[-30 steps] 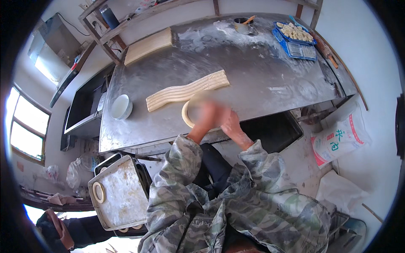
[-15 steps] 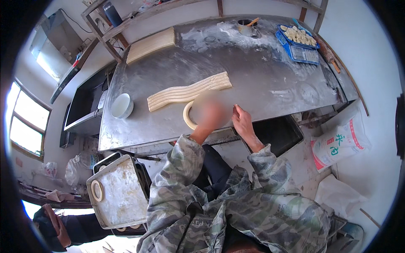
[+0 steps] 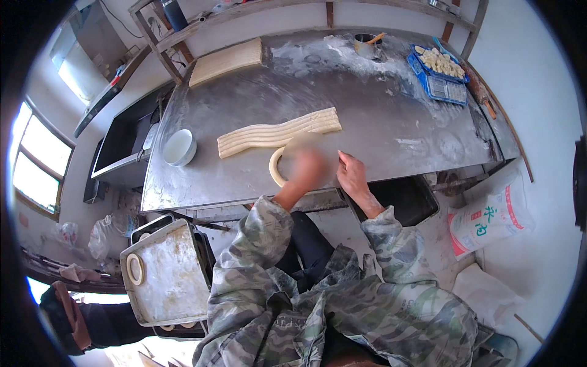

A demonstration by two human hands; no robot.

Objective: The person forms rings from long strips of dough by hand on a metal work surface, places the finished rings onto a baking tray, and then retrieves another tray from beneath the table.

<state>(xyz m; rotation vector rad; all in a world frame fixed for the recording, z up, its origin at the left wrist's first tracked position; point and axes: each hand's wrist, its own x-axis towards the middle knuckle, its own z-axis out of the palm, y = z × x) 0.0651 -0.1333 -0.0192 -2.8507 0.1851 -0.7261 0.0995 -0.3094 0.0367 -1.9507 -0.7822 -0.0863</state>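
Note:
A ring of pale dough (image 3: 274,166) lies on the metal table near its front edge, its right part covered by a blur and my left hand. My left hand (image 3: 307,170) is over that side of the ring; its fingers are smeared, so their pose does not show. Just to the right, my right hand (image 3: 353,178) is held closed with its fingers curled in; anything inside them is hidden. Beyond both hands lies a row of dough strips (image 3: 278,132), side by side and slightly wavy.
A white bowl (image 3: 180,148) stands on the left. Farther back are a slab of dough strips (image 3: 226,62), a pot (image 3: 368,46) and a blue scale (image 3: 445,87) bearing dough pieces (image 3: 441,62). Lower left, a metal tray (image 3: 174,275) holds another dough ring (image 3: 135,269); a flour sack (image 3: 486,217) stands right.
The whole view has shifted slightly with my head. Both hands keep nearly the same place beside the dough ring.

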